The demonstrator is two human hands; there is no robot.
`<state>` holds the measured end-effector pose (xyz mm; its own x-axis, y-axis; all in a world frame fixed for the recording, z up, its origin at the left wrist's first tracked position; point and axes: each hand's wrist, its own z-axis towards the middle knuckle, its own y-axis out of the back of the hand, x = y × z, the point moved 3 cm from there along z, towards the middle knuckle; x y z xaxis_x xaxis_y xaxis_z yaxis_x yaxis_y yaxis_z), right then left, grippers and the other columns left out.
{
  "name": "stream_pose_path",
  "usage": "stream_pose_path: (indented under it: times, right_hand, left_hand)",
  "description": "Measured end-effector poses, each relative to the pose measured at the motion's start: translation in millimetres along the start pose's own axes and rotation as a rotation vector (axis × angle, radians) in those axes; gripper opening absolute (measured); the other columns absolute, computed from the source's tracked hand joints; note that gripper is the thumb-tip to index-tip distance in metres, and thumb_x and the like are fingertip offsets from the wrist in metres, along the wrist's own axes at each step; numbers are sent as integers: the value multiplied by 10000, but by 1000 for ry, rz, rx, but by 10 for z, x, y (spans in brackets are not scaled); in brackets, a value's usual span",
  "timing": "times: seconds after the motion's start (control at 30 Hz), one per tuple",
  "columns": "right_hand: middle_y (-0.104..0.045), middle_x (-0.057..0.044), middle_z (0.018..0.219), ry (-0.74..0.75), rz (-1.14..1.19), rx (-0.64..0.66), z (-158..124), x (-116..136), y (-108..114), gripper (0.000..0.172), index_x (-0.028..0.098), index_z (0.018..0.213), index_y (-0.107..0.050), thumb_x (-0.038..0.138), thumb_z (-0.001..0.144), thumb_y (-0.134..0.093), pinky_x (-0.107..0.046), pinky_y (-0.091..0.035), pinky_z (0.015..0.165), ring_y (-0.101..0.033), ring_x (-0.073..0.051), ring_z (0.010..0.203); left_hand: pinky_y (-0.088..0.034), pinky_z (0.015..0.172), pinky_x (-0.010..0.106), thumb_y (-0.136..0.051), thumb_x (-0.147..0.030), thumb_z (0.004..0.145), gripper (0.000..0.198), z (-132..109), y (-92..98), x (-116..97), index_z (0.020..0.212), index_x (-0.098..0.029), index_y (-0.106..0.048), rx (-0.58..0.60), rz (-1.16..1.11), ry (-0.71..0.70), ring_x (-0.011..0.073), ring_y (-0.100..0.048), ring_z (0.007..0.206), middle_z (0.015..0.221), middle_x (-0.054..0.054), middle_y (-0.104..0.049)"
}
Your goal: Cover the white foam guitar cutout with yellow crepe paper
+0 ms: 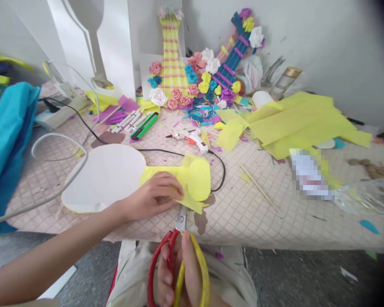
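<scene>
A guitar-shaped cutout [105, 179] lies on the table, its round body white and its neck and head covered in yellow crepe paper [199, 177]. My left hand [155, 194] presses on the neck, fingers closed over the paper's near edge. My right hand [179, 273] grips a pair of scissors [181, 219] with one red and one yellow handle. The blades point away from me and meet the loose yellow edge just right of my left fingertips; their tips are partly hidden by the paper.
Behind the cutout lie a glue gun [195, 140] with its black cord, a green box cutter [144, 126] and several markers [128, 121]. Two flowered paper guitars [171, 55] lean on the wall. Yellow crepe sheets [301, 121] and a wooden stick [259, 187] lie right; a white cable [60, 187] loops left.
</scene>
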<state>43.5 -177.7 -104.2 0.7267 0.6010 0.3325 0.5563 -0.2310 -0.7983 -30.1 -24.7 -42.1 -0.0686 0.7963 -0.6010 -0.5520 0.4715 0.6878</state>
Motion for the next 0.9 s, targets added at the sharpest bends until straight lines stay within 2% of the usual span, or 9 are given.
stream_pose_path:
  times: [0.23,0.3,0.37,0.4,0.47,0.5,0.63,0.9]
  right_hand:
    - [-541,-77,1134,-3,26,-3,69,-12,35,315,160,1136,-505,301,855,-515,-405,-487,776,-565,-199,942]
    - [-562,-70,1083,-5,40,-4,104,-46,38,295,152,1111,-517,303,859,-510,-373,-500,734,-580,-178,885]
    - [-604,-31,874,-6,57,-4,143,-83,31,298,138,1005,-548,390,865,-474,-283,-503,584,-587,-118,668]
    - [-587,3,725,-5,65,-5,162,-96,24,361,139,922,-556,474,857,-437,-236,-468,484,-543,-86,526]
    - [-461,70,492,-3,78,-8,190,-106,5,521,166,759,-522,655,791,-348,-180,-348,341,-387,-49,328]
    - [-404,88,437,-3,82,-10,198,-103,-6,564,183,710,-493,718,746,-318,-171,-302,312,-330,-43,287]
    - [-371,95,400,-17,82,-19,201,-70,-35,579,208,669,-442,776,676,-330,-165,-257,296,-294,-43,260]
    - [-356,97,403,-7,105,-20,199,-42,-52,559,209,674,-439,757,700,-328,-164,-247,299,-276,-42,266]
  left_hand:
    - [-415,840,364,-561,-76,757,171,-9,2,12,883,-178,-616,5,-23,5,174,-550,910,916,72,-643]
    - [-413,842,365,-565,-78,756,174,-9,1,14,889,-178,-615,8,-24,8,175,-550,911,916,71,-642]
    - [-412,843,367,-566,-82,757,183,-7,-1,14,901,-184,-616,7,-21,8,176,-551,910,922,70,-642]
    - [-413,841,368,-566,-84,757,185,-6,-2,14,903,-186,-617,4,-21,7,176,-552,908,920,70,-642]
    - [-413,839,370,-570,-87,755,184,-4,-4,11,902,-188,-618,-1,-17,4,178,-555,903,916,70,-644]
    - [-413,838,370,-573,-87,754,185,-3,-6,9,902,-188,-619,-2,-15,5,178,-555,903,916,70,-644]
    - [-411,838,368,-578,-85,753,182,3,-7,3,895,-188,-624,0,-16,7,177,-554,900,918,69,-643]
    - [-410,845,367,-573,-73,754,193,-2,-5,24,905,-181,-625,14,-26,14,173,-552,904,927,74,-640]
